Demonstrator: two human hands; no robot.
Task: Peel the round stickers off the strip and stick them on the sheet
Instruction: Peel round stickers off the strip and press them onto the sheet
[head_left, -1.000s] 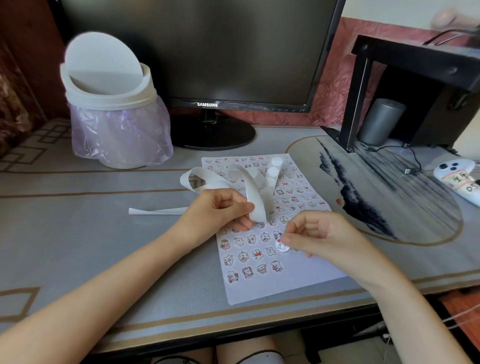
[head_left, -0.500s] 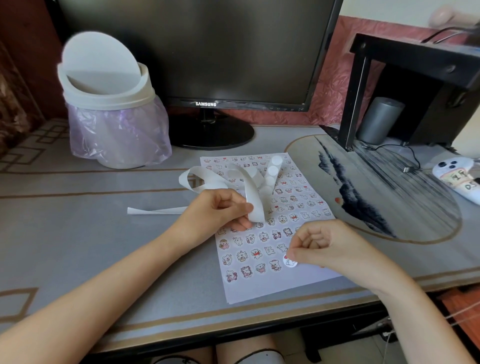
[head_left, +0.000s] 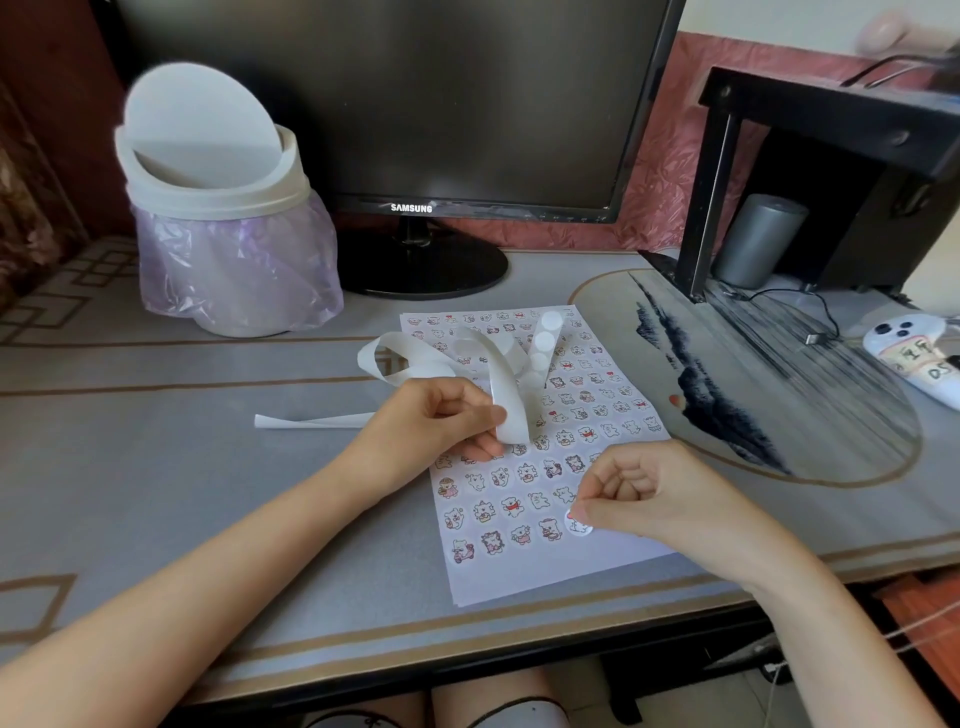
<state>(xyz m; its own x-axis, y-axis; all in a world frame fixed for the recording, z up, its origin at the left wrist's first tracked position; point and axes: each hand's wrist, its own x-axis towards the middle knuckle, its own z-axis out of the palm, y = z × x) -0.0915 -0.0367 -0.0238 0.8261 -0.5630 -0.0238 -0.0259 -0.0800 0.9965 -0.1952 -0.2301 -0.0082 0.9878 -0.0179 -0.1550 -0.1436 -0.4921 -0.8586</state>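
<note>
Left grip (head_left: 436, 421) curled, pinching — right grip (head_left: 639, 493) loosely fisted, pressing downward.

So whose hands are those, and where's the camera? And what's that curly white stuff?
No robot here, just a person's two hands. The camera sits on their head and looks down, so you see what they see. The left hand grips a curly white strip that carries round stickers. The right hand, fingers curled, pinches one sticker against the bottom row of the sheet, which is covered with little cartoon pictures. The sheet lies on a grey table, with a white bin and a dark monitor behind.
</note>
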